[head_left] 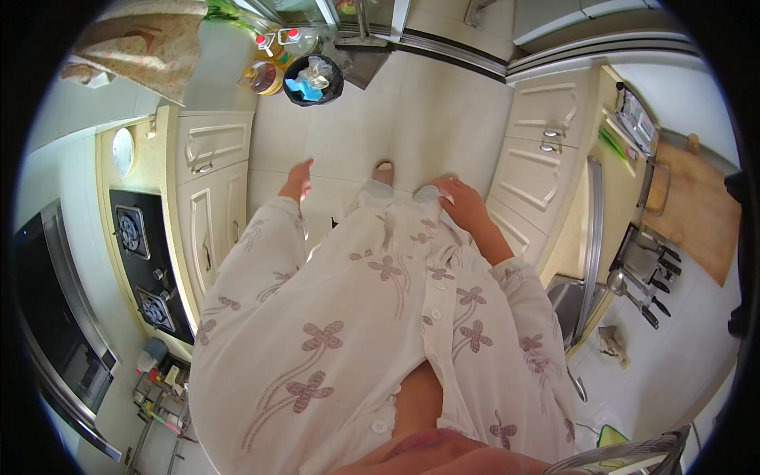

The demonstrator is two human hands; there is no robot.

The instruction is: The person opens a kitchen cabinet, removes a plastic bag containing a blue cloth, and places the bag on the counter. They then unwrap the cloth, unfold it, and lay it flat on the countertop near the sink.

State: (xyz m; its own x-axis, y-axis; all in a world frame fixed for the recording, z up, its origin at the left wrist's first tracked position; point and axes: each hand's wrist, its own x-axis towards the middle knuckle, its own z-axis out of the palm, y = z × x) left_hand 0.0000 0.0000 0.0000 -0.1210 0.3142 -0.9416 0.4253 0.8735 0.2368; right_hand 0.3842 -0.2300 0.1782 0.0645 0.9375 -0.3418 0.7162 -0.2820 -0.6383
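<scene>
garment (372, 317) hangs loosely worn, light and soft, i judge, best pinched low; right hand (465, 204) sits against it, grip unclear to me; left hand (298, 180) hangs free, fingers loosely extended.

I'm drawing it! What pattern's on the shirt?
White shirt with brownish-purple flowers, best in the head view.
</scene>
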